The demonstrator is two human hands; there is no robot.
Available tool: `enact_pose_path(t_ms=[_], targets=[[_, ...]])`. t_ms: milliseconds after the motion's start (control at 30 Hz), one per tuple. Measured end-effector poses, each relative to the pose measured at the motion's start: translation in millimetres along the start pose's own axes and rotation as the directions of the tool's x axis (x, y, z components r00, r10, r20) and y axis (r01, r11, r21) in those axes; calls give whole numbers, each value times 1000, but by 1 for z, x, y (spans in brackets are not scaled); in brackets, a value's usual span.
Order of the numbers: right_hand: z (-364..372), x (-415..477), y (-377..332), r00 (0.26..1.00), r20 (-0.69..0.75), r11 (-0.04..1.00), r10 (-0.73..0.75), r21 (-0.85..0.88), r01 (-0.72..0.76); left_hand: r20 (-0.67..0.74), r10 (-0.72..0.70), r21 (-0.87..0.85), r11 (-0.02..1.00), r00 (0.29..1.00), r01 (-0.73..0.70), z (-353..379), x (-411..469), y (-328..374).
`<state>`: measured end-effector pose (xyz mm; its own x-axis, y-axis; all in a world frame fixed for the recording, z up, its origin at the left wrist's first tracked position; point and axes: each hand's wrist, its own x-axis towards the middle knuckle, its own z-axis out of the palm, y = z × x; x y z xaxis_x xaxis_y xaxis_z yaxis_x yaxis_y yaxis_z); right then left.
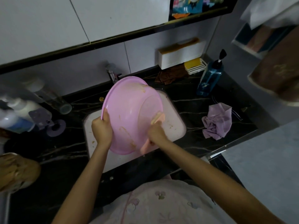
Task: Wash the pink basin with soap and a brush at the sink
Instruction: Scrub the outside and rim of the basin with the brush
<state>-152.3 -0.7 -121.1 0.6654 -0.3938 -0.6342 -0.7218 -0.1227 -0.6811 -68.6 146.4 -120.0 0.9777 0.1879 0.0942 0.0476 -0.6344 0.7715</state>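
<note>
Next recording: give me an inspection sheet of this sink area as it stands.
Surface: black marbled counter around a white sink, specks of residue in it.
Job's things: pink basin held tilted over the sink, streaked with brownish grime; brush head against it.
Clutter: blue pump bottle, lilac cloth, brown cloth, yellow block in a white dish, clear glass, blurred bottles at left.
Grips: left hand holds the basin's rim; right hand holds the brush handle.
Cables: nothing seen.
Surroundings: faucet behind the basin, tiled wall, shelf, brown towel hanging right.
</note>
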Motion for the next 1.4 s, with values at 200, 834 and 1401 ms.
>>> enact_pose_path(t_ms=[200,834,1401], targets=[[-1,3,-11,981,19,979,-193,-69,194,7,-1,10,1000,1000,1,2,-1,-4],[12,-37,-7,985,121,991,-120,-50,126,-41,-39,6,999,998,39,3,-1,-2],[-7,21,-5,999,-33,998,18,-59,-20,0,-60,-24,998,998,60,1,0,1]])
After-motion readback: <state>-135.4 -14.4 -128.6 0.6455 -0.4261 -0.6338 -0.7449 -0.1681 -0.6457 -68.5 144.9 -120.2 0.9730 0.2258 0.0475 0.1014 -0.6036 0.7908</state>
